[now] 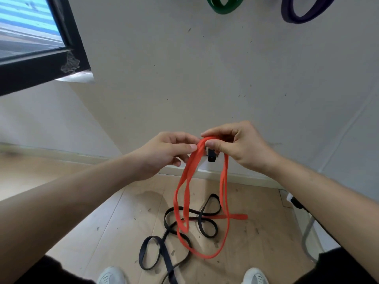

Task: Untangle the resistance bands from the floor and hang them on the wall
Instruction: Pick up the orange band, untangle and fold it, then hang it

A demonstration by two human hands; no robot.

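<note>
An orange resistance band [223,193] hangs in long loops from both my hands in front of the wall. My left hand [164,154] pinches its top between thumb and fingers. My right hand [238,146] pinches the same top fold just to the right. The band's lower loops reach the wooden floor and lie across a black resistance band [170,228] that curls there in several loops. A green band [223,5] and a dark purple band [303,11] hang on the wall [184,68] at the top edge.
A small black object [212,155] shows on the wall behind my right hand. A dark-framed window [34,48] is at upper left. A grey cable [307,236] runs down at right. My two white shoes [111,275] stand at the bottom edge.
</note>
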